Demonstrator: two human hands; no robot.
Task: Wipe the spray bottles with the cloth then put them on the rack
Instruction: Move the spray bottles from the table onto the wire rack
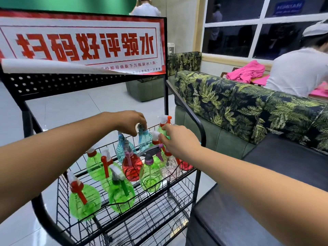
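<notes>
- The blue spray bottle [144,141] stands at the back of the top basket of the rack [166,96]. It looks like thin, empty plastic, so it is likely light and slick.
- It is best held at the neck under the sprayer head.
- The left grip [131,122] curls its fingers over that head, with the bottle's body at its 5 o'clock.
- The right grip [177,141], at the bottle's 3 o'clock, curls by a red-and-white sprayer [156,137]. I cannot tell whether it clasps it.

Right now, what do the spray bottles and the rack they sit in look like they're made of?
Spray bottles: probably thin plastic, tinted see-through and glossy. The rack wires and inner tubes show through the bodies, and the trigger tops look like opaque plastic.
Rack: likely metal tube and welded wire with a black painted or coated finish and a slight sheen.
</notes>
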